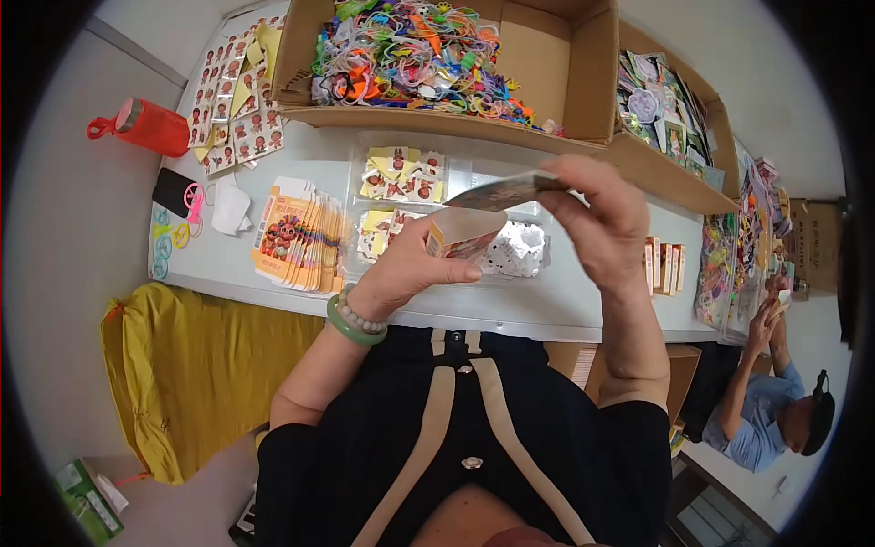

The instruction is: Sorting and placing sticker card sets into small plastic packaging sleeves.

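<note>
1. Nearest the camera, wearing a black top (pixel 337 456) with tan bands, close against the bench (pixel 319 159).
2. Per the head view, gripping a small orange-and-white carton (pixel 469 242) in the closed fingers of the left hand (pixel 401 264), tilted and raised off the bench.
3. Pinching a dark flat card (pixel 501 189) by its right end between the fingers of the right hand (pixel 606 214), just above the carton; too slanted a view to tell whether touching it.
4. Beneath both hands, on the bench: clear tray (pixel 460 173) with cut sticker pieces (pixel 401 173) at left and white speckled packets (pixel 515 251) at right.
5. Left of the tray: fanned stack of orange cartons (pixel 296 242); farther left, dark phone (pixel 173 193) and red bottle (pixel 153 126).
6. Beyond: cardboard box (pixel 538 59) partly filled with colourful trinkets (pixel 401 55).
7. Far right: co-worker in a blue shirt (pixel 756 428).
</note>
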The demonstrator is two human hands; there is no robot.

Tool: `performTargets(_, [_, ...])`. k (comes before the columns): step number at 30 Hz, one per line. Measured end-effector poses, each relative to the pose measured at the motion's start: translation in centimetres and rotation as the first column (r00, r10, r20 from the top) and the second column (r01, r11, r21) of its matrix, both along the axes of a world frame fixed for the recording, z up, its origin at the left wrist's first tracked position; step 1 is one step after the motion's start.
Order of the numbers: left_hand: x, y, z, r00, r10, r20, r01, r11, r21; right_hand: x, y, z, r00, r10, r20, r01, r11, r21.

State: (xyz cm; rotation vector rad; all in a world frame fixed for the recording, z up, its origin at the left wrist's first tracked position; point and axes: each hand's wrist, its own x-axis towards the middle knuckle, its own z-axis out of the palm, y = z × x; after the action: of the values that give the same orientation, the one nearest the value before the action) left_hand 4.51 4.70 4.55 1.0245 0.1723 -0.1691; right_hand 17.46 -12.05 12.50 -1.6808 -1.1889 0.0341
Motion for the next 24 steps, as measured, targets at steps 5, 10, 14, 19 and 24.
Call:
performTargets(5, [-0.6, 0.9, -0.6, 0.998, -0.060, -0.002, 0.060, 0.995, -0.080, -0.2, 1.2, -0.9, 0.985, 0.164, -0.055, -0.173, 0.948, -0.267])
performTargets(10, [-0.8, 1.3, -1.4, 0.994, -0.109, -0.025, 0.106, 0.991, -0.075, -1.7, 2.1, -1.0, 0.937, 0.172, 0.303, 0.005, 0.863, -0.505])
performTargets(14, [-0.8, 2.5, -1.9, 0.998, -0.060, 0.009, 0.061, 0.989, -0.138, 2.5, 1.5, -2.1, 0.982, -0.138, 0.131, 0.161, 0.969, -0.187])
performTargets(19, [-0.8, 2.4, -2.4, 0.998, -0.049, 0.036, 0.052, 0.994, -0.095, 12.6, 4.3, -2.6, 0.907, -0.325, 0.268, 0.419, 0.623, -0.660])
performTargets(24, [-0.8, 2.6, -2.4, 0.994, -0.107, 0.019, 0.109, 0.990, -0.090, 17.7, 6.6, -8.9, 0.995, 0.033, 0.098, 0.092, 0.153, -0.984])
